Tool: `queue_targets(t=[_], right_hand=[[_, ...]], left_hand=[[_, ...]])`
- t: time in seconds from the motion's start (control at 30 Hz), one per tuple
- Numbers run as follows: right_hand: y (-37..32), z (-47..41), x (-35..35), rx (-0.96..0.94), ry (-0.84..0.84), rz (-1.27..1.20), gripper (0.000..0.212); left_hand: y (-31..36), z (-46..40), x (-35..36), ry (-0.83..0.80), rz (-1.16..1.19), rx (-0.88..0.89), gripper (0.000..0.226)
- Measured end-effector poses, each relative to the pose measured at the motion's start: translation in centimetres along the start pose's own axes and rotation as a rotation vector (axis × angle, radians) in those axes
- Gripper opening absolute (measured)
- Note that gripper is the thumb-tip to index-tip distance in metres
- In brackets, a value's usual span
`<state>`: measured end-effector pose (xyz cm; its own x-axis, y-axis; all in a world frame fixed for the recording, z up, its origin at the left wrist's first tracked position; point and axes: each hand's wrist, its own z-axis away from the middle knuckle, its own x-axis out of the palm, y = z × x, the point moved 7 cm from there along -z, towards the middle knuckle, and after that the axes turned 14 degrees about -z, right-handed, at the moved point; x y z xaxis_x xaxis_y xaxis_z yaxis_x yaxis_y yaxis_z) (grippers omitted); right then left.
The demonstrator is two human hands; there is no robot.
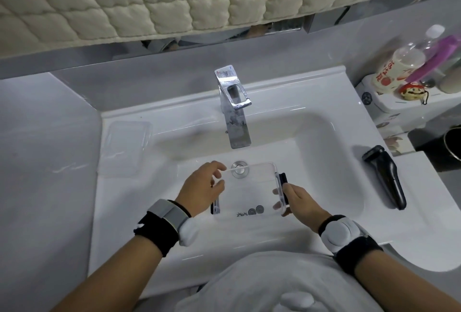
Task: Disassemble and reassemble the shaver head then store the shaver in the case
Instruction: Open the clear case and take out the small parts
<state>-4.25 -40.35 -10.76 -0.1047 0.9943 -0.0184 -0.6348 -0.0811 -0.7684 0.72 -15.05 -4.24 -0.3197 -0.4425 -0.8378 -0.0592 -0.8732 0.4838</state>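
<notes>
Both hands are on the clear rectangular plastic case [249,189], held over the basin of the white ceramic sink [336,122] just near of the round chrome drain plug [239,168]. The left hand [202,188] has its curled fingers and thumb round the case's far-left corner, while the right hand [298,200] grips the right edge, thumb lying along the black latch clip [283,179] and fingertips showing through the clear wall beneath. A second dark clip [215,205] shows at the case's left side, by the left wrist. The black electric shaver [385,177] is not in the case: it lies on the sink's right rim, well apart from both hands, its head end pointing far. A clear plastic lid [126,148] rests on the left rim and probably belongs to the case. Nothing here shows whether the head work is finished, though the shaver looks to be in one piece; the step in hand seems to be readying the open case for storage. The next move likely calls for setting the case down or steadying it in the left hand, freeing the right to reach for the shaver, then fetching the lid and closing the clips.
</notes>
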Motion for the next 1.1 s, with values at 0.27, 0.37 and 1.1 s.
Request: queue_targets(t=[0.27,0.37,1.1], right_hand=[[-0.4,-0.1,0.4,-0.019,-0.031,-0.005,0.043],[-0.7,0.0,0.5,-0.028,-0.037,0.007,0.043],[-1.3,0.6,0.7,-0.030,-0.043,-0.009,0.048]], left_hand=[[5.0,0.5,4.6,-0.464,-0.351,0.208,0.030],[5.0,0.5,6.2,-0.556,-0.486,0.192,0.034],[7.7,0.9,7.6,-0.569,-0.438,0.405,0.025]])
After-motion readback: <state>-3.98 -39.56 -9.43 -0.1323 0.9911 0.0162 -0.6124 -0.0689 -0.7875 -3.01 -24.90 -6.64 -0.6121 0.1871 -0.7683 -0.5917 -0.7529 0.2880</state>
